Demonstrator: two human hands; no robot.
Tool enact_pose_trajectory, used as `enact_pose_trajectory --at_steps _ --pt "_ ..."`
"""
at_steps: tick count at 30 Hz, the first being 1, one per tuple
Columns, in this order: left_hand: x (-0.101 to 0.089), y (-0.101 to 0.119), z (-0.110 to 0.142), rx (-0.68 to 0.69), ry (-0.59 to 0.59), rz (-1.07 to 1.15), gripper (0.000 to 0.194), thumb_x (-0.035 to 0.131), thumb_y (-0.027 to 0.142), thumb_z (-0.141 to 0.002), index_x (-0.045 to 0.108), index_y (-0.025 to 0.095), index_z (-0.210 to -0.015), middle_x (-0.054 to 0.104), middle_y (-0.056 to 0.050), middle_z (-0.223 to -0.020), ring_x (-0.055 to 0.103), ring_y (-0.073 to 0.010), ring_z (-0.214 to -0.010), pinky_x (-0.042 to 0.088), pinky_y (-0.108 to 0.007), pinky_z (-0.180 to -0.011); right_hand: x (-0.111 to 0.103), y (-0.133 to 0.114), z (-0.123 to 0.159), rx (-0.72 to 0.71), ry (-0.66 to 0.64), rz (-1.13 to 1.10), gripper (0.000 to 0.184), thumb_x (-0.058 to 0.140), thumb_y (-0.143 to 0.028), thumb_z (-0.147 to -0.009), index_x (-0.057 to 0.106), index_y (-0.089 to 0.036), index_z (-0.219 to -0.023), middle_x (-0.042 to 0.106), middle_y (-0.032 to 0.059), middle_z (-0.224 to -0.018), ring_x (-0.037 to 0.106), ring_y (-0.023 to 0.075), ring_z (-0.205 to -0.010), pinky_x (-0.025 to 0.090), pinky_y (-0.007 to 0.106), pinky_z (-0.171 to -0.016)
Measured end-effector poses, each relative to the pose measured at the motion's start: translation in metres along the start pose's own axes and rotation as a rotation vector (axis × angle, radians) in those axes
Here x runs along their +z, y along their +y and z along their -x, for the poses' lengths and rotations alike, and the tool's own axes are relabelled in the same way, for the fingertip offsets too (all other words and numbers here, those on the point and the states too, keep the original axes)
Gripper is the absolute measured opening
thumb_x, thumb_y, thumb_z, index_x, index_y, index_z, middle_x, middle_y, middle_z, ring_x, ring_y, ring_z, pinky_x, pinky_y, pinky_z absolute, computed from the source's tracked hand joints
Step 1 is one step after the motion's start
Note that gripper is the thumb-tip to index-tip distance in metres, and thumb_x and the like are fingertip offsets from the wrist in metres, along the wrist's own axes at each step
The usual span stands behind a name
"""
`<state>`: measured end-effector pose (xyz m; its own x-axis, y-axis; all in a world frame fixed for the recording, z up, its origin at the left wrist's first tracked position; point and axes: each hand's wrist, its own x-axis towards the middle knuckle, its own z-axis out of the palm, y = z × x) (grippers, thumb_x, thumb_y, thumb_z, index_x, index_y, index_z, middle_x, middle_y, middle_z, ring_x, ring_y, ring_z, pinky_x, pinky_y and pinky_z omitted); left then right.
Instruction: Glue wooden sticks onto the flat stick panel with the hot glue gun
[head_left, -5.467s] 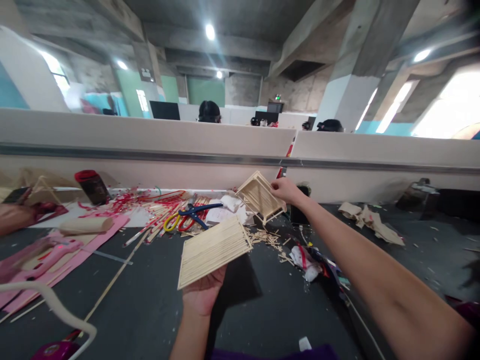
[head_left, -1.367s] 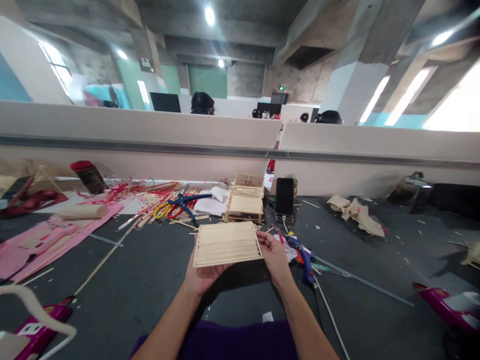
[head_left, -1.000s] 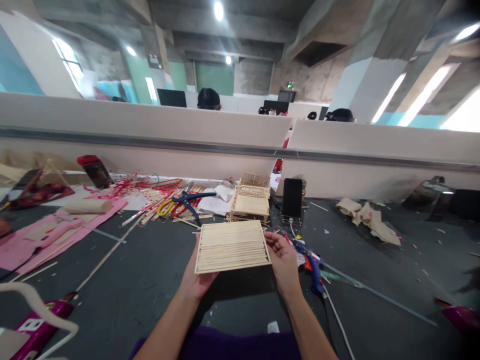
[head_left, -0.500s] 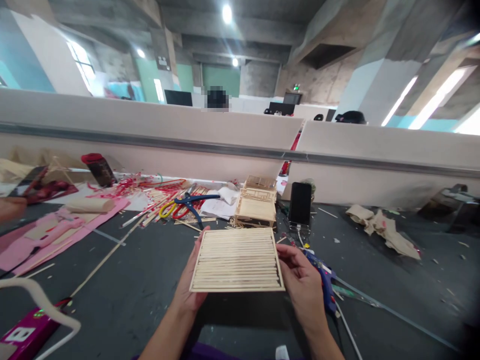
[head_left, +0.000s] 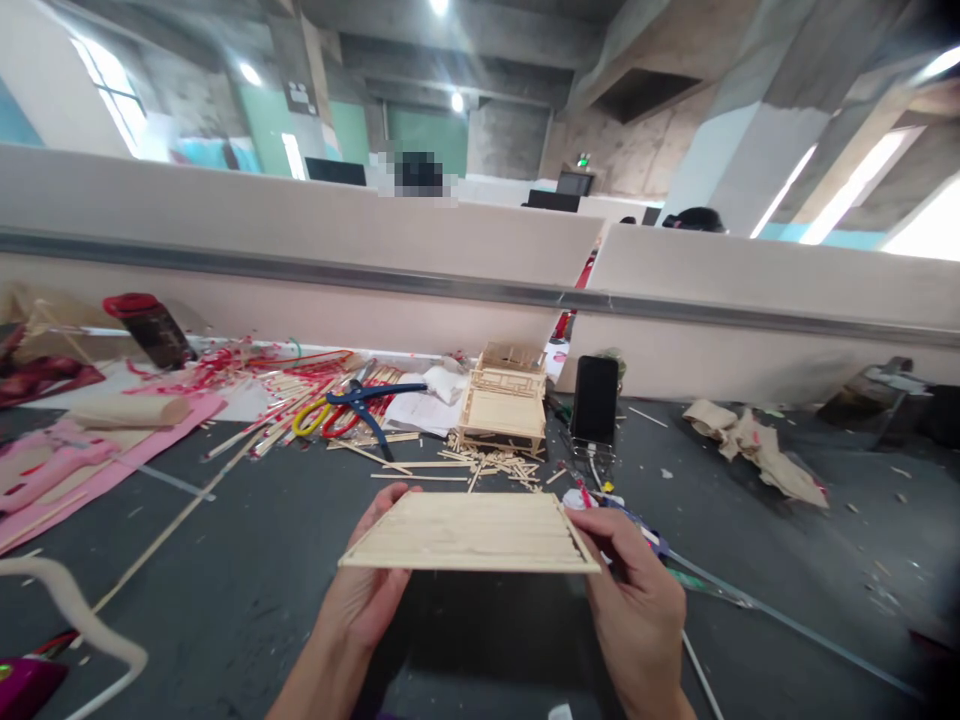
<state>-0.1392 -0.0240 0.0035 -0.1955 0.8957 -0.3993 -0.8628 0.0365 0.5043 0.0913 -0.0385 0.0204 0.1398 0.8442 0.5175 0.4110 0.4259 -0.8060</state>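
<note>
Between both hands I hold a flat rectangular panel of thin wooden sticks (head_left: 469, 530), tilted so that I see it at a low angle. My left hand (head_left: 367, 585) grips its left edge from below, with fingertips showing at the far left corner. At the right edge, my right hand (head_left: 630, 580) pinches the panel between thumb and fingers. Beyond the panel stands a small model of wooden sticks (head_left: 504, 405) with a flat deck and a railing-like back. Short cut sticks (head_left: 499, 467) lie scattered in front of it.
Pliers with blue handles (head_left: 367, 400) and yellow-and-red scissors (head_left: 319, 415) lie among sticks at left. A phone (head_left: 595, 405) stands upright at the back. A blue glue gun (head_left: 649, 535) with a cable lies at right, crumpled brown paper (head_left: 757, 450) beyond. A white partition (head_left: 300, 210) closes the back.
My right hand earlier was at the stick model, which now stands on the table. It has since joined my left hand on the panel, which has come nearer and tipped flatter.
</note>
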Motion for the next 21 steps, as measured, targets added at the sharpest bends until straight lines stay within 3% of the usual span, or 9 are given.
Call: enact_pose_trajectory --at_steps 5,9,14,18,21 --pt "0.001 -0.007 -0.003 0.134 0.009 -0.184 0.003 0.064 0.014 -0.078 0.067 0.014 -0.078 0.071 -0.003 -0.079 0.066 -0.0111 -0.064 0.056 -0.018 -0.059 -0.004 -0.002 -0.003 -0.053 0.047 0.041 0.011 0.060 -0.021 -0.085 0.069 -0.024 -0.091 0.068 0.0015 -0.090 0.062 0.0157 -0.081 0.047 0.026 -0.074" --pt "-0.004 -0.009 -0.007 0.267 -0.007 -0.308 0.025 0.079 0.021 -0.062 0.065 0.015 -0.082 0.067 0.001 -0.076 0.063 -0.0092 -0.061 0.054 -0.017 -0.057 -0.005 -0.004 -0.003 -0.047 0.054 0.070 0.009 0.059 -0.024 -0.085 0.068 -0.024 -0.086 0.067 0.0001 -0.086 0.061 0.0145 -0.078 0.046 0.024 -0.072" --pt "-0.005 -0.010 -0.002 0.439 -0.051 -0.523 0.032 0.073 0.043 -0.071 0.062 0.016 -0.084 0.065 0.001 -0.066 0.064 -0.0120 -0.062 0.055 -0.022 -0.061 -0.007 0.000 -0.001 0.074 0.043 0.138 0.012 0.060 -0.032 -0.085 0.067 -0.023 -0.084 0.065 -0.0011 -0.078 0.057 0.0136 -0.067 0.044 0.023 -0.064" --pt "-0.001 -0.009 0.005 0.554 -0.021 -0.700 0.028 0.072 0.039 -0.072 0.063 0.016 -0.086 0.066 0.002 -0.069 0.064 -0.0120 -0.061 0.054 -0.022 -0.061 -0.008 -0.001 -0.002 0.155 0.044 0.178 0.020 0.061 -0.040 -0.084 0.067 -0.021 -0.080 0.063 -0.0021 -0.070 0.053 0.0123 -0.059 0.041 0.022 -0.058" --pt "0.002 -0.003 0.010 0.543 -0.018 -0.839 0.028 0.073 0.037 -0.070 0.066 0.016 -0.087 0.066 0.002 -0.070 0.062 -0.0118 -0.059 0.052 -0.022 -0.061 -0.010 -0.002 -0.005 0.212 0.019 0.181 0.026 0.059 -0.044 -0.083 0.067 -0.020 -0.077 0.062 -0.0020 -0.066 0.051 0.0119 -0.056 0.040 0.022 -0.055"
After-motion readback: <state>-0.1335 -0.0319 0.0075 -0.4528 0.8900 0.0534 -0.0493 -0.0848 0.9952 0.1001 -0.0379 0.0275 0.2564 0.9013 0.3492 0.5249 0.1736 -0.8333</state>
